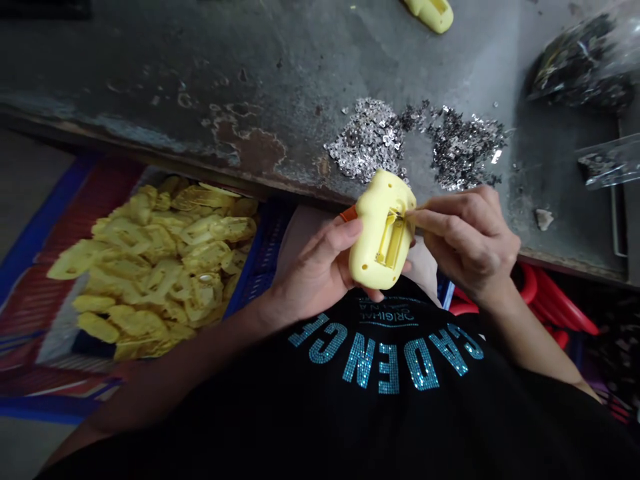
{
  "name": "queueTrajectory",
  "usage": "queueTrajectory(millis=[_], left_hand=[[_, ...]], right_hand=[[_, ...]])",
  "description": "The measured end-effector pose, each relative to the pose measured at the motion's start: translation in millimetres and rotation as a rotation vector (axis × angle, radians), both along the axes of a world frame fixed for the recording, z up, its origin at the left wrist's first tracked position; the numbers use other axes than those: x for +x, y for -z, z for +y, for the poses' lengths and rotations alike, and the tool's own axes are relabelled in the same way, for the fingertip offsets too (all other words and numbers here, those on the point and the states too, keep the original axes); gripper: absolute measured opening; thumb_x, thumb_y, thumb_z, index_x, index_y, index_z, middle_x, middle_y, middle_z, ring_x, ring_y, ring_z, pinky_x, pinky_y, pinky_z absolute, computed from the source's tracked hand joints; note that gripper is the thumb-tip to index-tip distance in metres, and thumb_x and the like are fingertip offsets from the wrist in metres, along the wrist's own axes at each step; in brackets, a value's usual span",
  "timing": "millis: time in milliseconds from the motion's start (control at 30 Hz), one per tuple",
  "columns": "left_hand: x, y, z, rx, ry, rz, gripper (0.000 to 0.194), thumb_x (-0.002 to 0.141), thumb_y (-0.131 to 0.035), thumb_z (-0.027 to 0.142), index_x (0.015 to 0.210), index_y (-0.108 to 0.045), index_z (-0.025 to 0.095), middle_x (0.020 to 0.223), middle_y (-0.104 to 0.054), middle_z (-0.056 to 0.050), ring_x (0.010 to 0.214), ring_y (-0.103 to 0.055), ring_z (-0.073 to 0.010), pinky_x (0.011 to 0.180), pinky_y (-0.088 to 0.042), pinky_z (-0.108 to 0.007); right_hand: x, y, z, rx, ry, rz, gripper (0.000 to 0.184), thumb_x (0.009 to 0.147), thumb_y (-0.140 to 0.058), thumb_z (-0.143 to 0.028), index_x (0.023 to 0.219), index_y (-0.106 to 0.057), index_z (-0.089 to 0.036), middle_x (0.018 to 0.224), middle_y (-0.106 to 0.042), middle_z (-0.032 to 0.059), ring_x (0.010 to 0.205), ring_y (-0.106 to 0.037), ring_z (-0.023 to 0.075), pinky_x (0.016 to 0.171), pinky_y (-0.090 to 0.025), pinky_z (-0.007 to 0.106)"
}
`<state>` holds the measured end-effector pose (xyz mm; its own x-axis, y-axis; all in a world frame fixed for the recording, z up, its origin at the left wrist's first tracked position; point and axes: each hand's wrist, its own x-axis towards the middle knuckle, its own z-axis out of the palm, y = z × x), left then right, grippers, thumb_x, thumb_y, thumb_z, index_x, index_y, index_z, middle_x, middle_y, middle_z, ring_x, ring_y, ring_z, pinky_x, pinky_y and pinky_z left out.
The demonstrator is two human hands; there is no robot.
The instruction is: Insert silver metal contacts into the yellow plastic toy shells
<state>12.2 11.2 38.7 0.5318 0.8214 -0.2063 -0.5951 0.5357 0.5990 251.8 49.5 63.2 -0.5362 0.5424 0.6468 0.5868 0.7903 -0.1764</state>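
The yellow plastic housing (383,230) was held upright between the two hands, above the front edge of the workbench and close to the person's chest. The left hand (313,267) was curled around the housing's lower side, with the thumb lying across its face and the fingers passing behind it. The right hand (467,243) was separate from the left and closed into a pinch. Its fingertips (417,215) gripped a thin pale strip (421,207) at the top of the rectangular recess (390,240) in the housing. A small metal part (397,217) was visible at that end of the recess. An orange piece (349,213) protruded just behind the housing.

On the worn metal bench top (150,80), two heaps of small metal pieces (415,143) lay just beyond the hands. Clear plastic bags of dark parts (580,63) lay farther right. Another yellow housing (429,13) lay at the far edge. To the left, below the bench edge, a blue plastic crate (260,260) held many yellow housings (155,260). Red plastic objects (550,297) were visible to the lower right.
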Motion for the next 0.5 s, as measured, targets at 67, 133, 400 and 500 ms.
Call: queueTrajectory(millis=[67, 133, 400, 500], left_hand=[[0.0, -1.3, -0.9, 0.008, 0.010, 0.001, 0.051, 0.103, -0.075, 0.058, 0.139, -0.072, 0.023, 0.123, -0.085, -0.013, 0.097, -0.089, -0.0308, 0.051, -0.066, -0.023], [0.1, -1.4, -1.8, -0.006, 0.015, 0.007, 0.051, 0.102, -0.077, 0.059, 0.138, -0.072, 0.024, 0.121, -0.084, -0.012, 0.097, -0.089, -0.0305, 0.051, -0.065, -0.023], [2.7, -3.8, -4.1, -0.023, -0.047, 0.112, 0.058, 0.099, -0.081, 0.059, 0.143, -0.067, 0.023, 0.121, -0.083, -0.011, 0.089, -0.087, -0.0269, 0.048, -0.064, -0.024], [4.0, -8.1, -5.4, 0.002, -0.065, 0.158, 0.063, 0.095, -0.087, 0.056, 0.145, -0.063, 0.026, 0.122, -0.083, -0.009, 0.090, -0.087, -0.0282, 0.048, -0.064, -0.024]], right_hand=[[0.9, 1.8, 0.6, 0.025, -0.002, 0.018, 0.026, 0.111, -0.067, -0.023, 0.133, -0.074, -0.033, 0.109, -0.083, 0.0016, 0.089, -0.071, 0.0217, 0.079, -0.050, 0.044], [2.7, 5.2, -0.3, 0.025, -0.002, 0.019, 0.029, 0.109, -0.070, -0.026, 0.136, -0.075, -0.036, 0.110, -0.083, 0.0002, 0.090, -0.071, 0.0231, 0.081, -0.049, 0.045], [2.9, 4.1, -2.4, -0.095, -0.033, 0.107, 0.024, 0.108, -0.075, -0.029, 0.131, -0.078, -0.038, 0.112, -0.083, 0.0009, 0.096, -0.074, 0.0237, 0.086, -0.055, 0.047], [2.7, -8.4, 6.2, -0.380, -0.071, 0.207, 0.022, 0.105, -0.079, -0.028, 0.127, -0.078, -0.028, 0.114, -0.080, 0.0048, 0.106, -0.074, 0.0230, 0.086, -0.061, 0.042]])
